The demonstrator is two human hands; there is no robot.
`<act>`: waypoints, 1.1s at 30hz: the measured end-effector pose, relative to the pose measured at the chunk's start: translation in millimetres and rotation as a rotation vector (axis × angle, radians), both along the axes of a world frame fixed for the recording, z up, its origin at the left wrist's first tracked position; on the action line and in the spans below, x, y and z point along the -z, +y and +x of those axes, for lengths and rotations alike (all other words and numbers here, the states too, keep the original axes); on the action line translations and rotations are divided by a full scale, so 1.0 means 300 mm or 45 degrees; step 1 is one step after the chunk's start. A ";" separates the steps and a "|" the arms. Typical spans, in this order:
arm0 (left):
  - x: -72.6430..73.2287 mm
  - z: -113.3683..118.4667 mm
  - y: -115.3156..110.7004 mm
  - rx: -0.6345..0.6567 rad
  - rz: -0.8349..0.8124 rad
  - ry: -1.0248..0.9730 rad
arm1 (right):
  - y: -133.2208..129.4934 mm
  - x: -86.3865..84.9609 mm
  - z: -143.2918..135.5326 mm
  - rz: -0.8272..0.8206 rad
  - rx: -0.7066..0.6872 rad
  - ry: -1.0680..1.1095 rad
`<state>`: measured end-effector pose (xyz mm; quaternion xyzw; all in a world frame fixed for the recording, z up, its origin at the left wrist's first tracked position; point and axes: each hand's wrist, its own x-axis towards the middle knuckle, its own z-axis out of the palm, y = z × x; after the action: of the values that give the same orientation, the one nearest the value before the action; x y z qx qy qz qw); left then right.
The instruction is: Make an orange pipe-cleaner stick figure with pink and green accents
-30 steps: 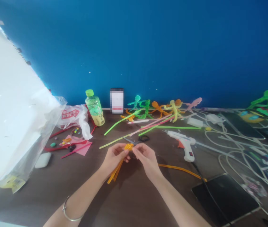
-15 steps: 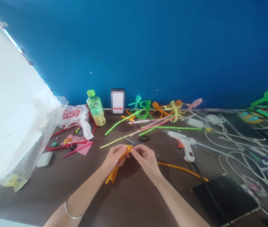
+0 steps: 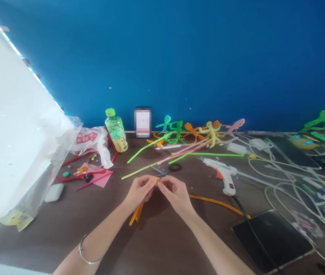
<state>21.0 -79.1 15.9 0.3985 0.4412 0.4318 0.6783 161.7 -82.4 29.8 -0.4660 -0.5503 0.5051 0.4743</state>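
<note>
Near the middle of the dark table, my left hand (image 3: 143, 190) is closed around a bundle of orange pipe cleaners (image 3: 136, 215), whose loose ends hang below it. My right hand (image 3: 176, 193) pinches at the top of the bundle, close to the left fingertips. From behind the right hand a long orange pipe cleaner (image 3: 220, 204) stretches out to the right; its near end is hidden. Just beyond the hands lies a pair of scissors (image 3: 174, 168) with dark handles, partly covered by the fingers.
A hot glue gun (image 3: 222, 173) lies to the right, its black cord crossing a dark flat tablet-like slab (image 3: 274, 240). Twisted figures (image 3: 191, 131) line the wall. A green-capped bottle (image 3: 117, 131), pink felt (image 3: 102, 178) and a white case (image 3: 54, 193) are left. White cables (image 3: 265, 173) tangle right.
Both hands' fingertips have come closer together over the top of the orange bundle, covering more of it. The long pipe cleaner on the right has shifted slightly left.
</note>
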 end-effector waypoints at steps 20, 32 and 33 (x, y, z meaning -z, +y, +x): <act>-0.014 0.001 -0.011 0.025 0.080 -0.015 | 0.004 0.008 0.000 -0.005 0.081 -0.020; -0.005 0.015 -0.012 -0.002 0.115 -0.095 | 0.012 0.004 0.017 -0.043 0.100 0.059; -0.006 0.015 -0.013 0.002 0.105 -0.100 | 0.012 0.004 0.020 -0.032 0.097 0.058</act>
<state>25.4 -83.0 17.6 0.4092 0.3958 0.4645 0.6784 167.8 -78.7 28.7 -0.4811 -0.5147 0.5039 0.4997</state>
